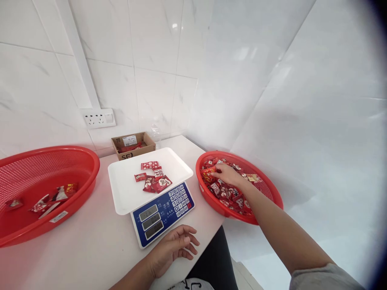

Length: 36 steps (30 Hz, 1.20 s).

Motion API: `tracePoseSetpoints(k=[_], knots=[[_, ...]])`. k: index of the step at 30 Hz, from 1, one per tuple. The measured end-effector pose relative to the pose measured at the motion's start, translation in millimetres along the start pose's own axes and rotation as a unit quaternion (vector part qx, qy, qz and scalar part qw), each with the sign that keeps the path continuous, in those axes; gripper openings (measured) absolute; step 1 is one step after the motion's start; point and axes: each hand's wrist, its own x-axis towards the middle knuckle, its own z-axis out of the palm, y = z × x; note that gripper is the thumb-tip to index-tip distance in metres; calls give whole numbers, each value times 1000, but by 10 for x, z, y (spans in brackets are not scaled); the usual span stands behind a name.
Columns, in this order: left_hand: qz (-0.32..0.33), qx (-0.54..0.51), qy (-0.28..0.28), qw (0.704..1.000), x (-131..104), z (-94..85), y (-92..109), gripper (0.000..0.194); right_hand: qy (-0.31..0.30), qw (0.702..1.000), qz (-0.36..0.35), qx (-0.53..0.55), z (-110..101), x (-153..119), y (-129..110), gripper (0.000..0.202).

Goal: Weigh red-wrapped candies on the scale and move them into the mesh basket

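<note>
"Where's the red-and-yellow packet (208, 175)?"

"At the left side of the red basket (269, 187) on your right, over the other packets (232, 193). Your right hand (227, 174) pinches its right end between thumb and fingers; your left hand (173, 246) is empty, fingers loosely curled near the scale (165, 207)."

"How will it handle?"

"Probably light and soft, with a slick wrapper that may slip. Take hold by an edge and don't squeeze the middle: you could crush what's inside."
</note>
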Motion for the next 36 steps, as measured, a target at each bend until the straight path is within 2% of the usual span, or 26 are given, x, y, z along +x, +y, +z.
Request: tracePoseSetpoints(k=[4,7,9,14,18,21,23,25,30,34,36], knots=[[-4,-4,6,1000,14,5,-7,37,92,996,-6,-3,-126,-40,-225,18],[-6,-6,7,1000,21,-1,-18,38,142,989,-27,22,-194,-111,-534,13],[-7,-5,6,1000,22,-6,-26,40,155,986,-51,40,-165,-148,-794,13],[-5,-1,6,1000,27,-21,-47,42,169,975,-118,84,157,-88,-1396,15],[2,2,5,1000,40,-31,-73,44,167,967,-146,120,453,-75,-1657,23],[8,6,2,1000,55,-31,-100,48,163,959,-176,150,604,-238,-1653,27],[11,11,0,1000,68,-32,-115,52,185,943,-182,210,670,-406,-1539,25],[12,17,-3,1000,83,-37,-125,53,203,929,-149,271,726,-586,-1360,25],[5,50,-31,998,112,-72,-161,54,138,925,-13,355,995,-994,-930,36],[22,94,-43,994,87,-43,-167,49,46,906,32,420,1352,-1248,-820,44],[42,136,-31,989,39,34,-67,45,1,900,30,435,1491,-1334,-811,43]])
